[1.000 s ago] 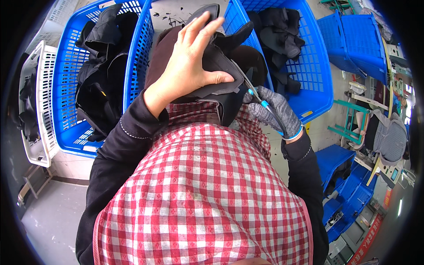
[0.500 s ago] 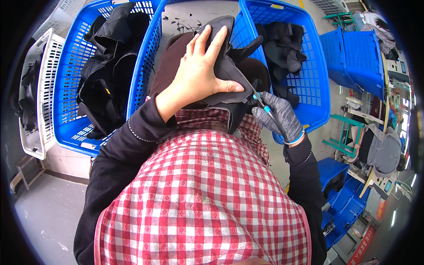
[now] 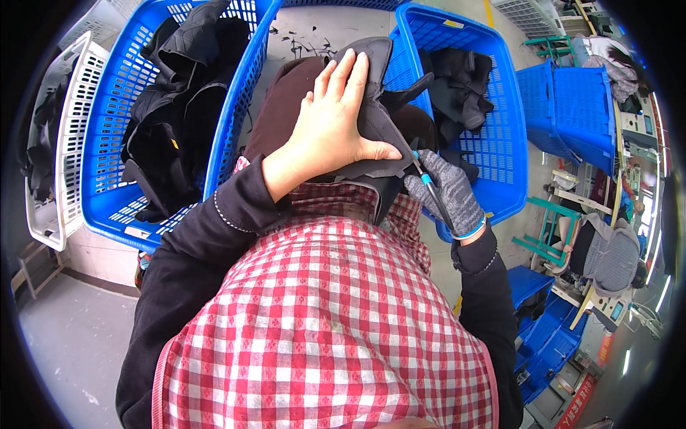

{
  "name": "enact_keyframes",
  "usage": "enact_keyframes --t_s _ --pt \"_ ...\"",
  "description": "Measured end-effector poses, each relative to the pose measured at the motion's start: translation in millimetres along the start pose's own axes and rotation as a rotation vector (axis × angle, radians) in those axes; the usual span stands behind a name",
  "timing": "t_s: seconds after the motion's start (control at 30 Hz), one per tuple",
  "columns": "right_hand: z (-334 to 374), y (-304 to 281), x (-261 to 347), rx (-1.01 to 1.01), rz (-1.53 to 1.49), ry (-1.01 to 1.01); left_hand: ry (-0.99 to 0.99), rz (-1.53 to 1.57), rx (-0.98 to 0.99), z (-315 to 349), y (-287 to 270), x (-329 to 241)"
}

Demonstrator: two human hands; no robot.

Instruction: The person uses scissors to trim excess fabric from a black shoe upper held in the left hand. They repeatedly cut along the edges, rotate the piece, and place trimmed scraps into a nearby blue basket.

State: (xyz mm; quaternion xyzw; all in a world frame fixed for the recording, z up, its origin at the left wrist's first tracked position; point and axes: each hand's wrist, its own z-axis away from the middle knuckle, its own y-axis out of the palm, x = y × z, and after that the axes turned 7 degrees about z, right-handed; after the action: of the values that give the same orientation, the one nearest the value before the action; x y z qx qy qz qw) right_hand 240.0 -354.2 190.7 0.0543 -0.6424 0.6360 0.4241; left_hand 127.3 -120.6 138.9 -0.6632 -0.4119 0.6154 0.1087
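Note:
My bare left hand [image 3: 325, 136] lies flat on a dark grey, stitched fabric piece [image 3: 384, 134] across my lap, fingers stretched and thumb spread toward its right edge. In a grey knitted glove, my right hand [image 3: 454, 191] is closed around a slim tool [image 3: 428, 181] with a black and light-blue handle. The tool's tip is at the fabric's right corner, near my left thumb; its exact shape is too small to make out. A dark strap-like part [image 3: 409, 93] sticks out from the fabric toward the right basket.
Blue baskets stand left [image 3: 220, 154] and right [image 3: 516, 168] of my knees, holding dark fabric pieces. A white basket [image 3: 71, 143] is farther left. Dark scraps [image 3: 304, 46] lie on the floor ahead. Stacked blue crates [image 3: 568, 104] and a green frame [image 3: 547, 229] are at the right.
The whole view has shifted slightly. My left hand and the fabric sit a little lower, and the tool has turned slightly at the fabric's corner. Both hands keep their hold.

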Motion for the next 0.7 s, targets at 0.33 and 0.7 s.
enact_keyframes --t_s 0.33,0.7 --pt "-6 -3 7 0.082 -0.033 0.125 -0.024 -0.005 0.005 0 2 2" --pt "-13 -10 12 -0.033 0.261 -0.077 -0.020 -0.015 0.000 0 0 2"
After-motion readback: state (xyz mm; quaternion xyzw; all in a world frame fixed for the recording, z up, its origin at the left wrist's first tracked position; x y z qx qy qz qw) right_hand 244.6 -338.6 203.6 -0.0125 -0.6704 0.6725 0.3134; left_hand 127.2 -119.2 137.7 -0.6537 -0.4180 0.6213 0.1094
